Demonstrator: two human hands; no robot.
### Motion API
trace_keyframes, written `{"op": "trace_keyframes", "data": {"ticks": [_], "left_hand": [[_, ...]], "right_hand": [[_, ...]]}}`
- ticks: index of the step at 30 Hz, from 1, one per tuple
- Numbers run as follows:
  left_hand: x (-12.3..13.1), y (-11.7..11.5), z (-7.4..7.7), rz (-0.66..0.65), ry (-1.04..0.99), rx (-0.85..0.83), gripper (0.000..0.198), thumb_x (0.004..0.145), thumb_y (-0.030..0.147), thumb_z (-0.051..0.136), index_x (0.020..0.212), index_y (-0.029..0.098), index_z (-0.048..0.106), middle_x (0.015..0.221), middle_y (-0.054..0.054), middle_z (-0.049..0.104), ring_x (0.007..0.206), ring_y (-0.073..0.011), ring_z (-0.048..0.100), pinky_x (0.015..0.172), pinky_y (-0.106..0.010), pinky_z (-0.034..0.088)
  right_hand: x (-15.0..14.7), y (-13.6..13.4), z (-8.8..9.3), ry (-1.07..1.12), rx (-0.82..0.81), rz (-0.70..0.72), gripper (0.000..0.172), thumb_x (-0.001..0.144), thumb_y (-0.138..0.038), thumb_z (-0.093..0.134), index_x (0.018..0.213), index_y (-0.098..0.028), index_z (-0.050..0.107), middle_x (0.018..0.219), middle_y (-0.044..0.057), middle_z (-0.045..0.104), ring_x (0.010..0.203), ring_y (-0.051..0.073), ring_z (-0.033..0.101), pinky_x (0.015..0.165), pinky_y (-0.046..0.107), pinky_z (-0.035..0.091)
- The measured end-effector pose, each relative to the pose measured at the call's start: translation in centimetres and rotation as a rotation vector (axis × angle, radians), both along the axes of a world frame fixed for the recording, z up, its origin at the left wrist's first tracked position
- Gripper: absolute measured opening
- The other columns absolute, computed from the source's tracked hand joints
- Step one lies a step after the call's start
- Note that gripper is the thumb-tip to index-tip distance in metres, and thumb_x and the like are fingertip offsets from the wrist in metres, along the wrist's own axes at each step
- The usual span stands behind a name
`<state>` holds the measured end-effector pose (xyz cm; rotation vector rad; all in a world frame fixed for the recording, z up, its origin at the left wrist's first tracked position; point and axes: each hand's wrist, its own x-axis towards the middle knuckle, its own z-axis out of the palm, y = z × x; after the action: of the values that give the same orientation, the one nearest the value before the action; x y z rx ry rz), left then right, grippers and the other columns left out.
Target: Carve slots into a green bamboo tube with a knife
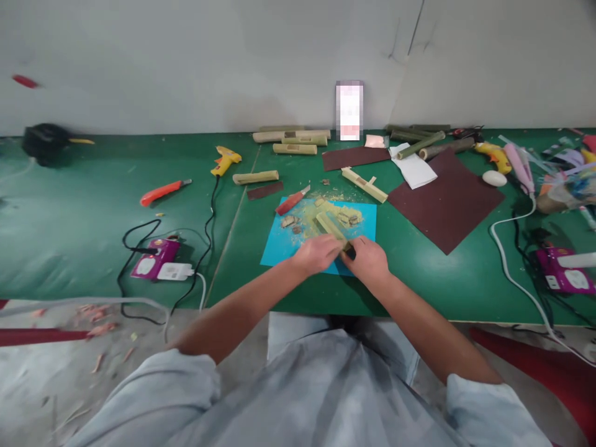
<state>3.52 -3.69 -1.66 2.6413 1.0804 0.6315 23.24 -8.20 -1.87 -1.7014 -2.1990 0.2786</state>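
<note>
**L hand (319, 253) + R hand (367, 256) on bamboo pc (329, 225)**

L fingers grasp pc's near end; R fingers closed round same end, tips partly hidden. Pc slants far-left over blue sheet (272, 247), nr table's near edge, w/ pale shavings (307, 214) about. Red knife (292, 202) at sheet's far-left corner. Brown sheet (447, 205) farther R, yellow glue gun (226, 160) farther L. Blurred screen (349, 112) upright at far wall (298, 62).

one pale green bamboo piece (329, 225), slanted far-left over the blue sheet (274, 248), its near end held
</note>
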Motion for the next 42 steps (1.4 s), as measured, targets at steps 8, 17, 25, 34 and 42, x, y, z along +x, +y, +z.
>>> {"op": "trace_keyframes", "data": {"ticks": [8, 17, 25, 34, 42], "left_hand": [[-0.2, 0.0, -0.1, 0.033, -0.012, 0.026, 0.032, 0.101, 0.036, 0.045, 0.088, 0.02, 0.07, 0.077, -0.005, 0.065, 0.075, -0.0159, 0.062, 0.069, -0.027, 0.052], [0.2, -0.2, 0.0, 0.022, -0.03, 0.068, 0.034, 0.102, 0.036, 0.043, 0.091, 0.019, 0.071, 0.076, -0.005, 0.066, 0.074, -0.0158, 0.062, 0.068, -0.026, 0.052], [-0.7, 0.9, -0.2, 0.083, -0.035, 0.075, 0.031, 0.102, 0.034, 0.045, 0.095, 0.019, 0.072, 0.079, -0.004, 0.067, 0.076, -0.0154, 0.063, 0.069, -0.025, 0.051], [-0.4, 0.8, 0.3, 0.01, 0.017, 0.089, 0.039, 0.104, 0.038, 0.038, 0.093, 0.02, 0.071, 0.079, -0.004, 0.067, 0.075, -0.0153, 0.062, 0.068, -0.026, 0.051], [-0.5, 0.2, 0.5, 0.039, 0.024, 0.095, 0.041, 0.105, 0.035, 0.033, 0.099, 0.018, 0.071, 0.079, -0.006, 0.066, 0.076, -0.0172, 0.062, 0.069, -0.029, 0.052]], "right_hand": [[0.0, -0.1, -0.1, 0.001, 0.009, 0.001, 0.024, 0.091, -0.042, 0.061, 0.089, -0.019, 0.067, 0.089, 0.007, 0.069, 0.079, 0.019, 0.061, 0.068, 0.031, 0.038], [0.2, -0.2, 0.1, 0.015, 0.017, 0.012, 0.023, 0.091, -0.042, 0.061, 0.088, -0.019, 0.066, 0.087, 0.006, 0.068, 0.078, 0.018, 0.061, 0.068, 0.03, 0.039], [0.1, -0.1, -0.2, 0.013, 0.025, 0.003, 0.027, 0.09, -0.046, 0.062, 0.087, -0.02, 0.066, 0.088, 0.006, 0.069, 0.078, 0.019, 0.061, 0.068, 0.03, 0.039], [0.1, -0.1, -0.2, 0.018, 0.022, 0.007, 0.024, 0.091, -0.043, 0.06, 0.088, -0.019, 0.066, 0.088, 0.007, 0.069, 0.077, 0.019, 0.061, 0.067, 0.03, 0.039], [0.0, -0.1, 0.1, 0.005, 0.014, 0.02, 0.024, 0.09, -0.042, 0.062, 0.088, -0.019, 0.065, 0.089, 0.007, 0.069, 0.079, 0.019, 0.062, 0.068, 0.03, 0.038]]}}
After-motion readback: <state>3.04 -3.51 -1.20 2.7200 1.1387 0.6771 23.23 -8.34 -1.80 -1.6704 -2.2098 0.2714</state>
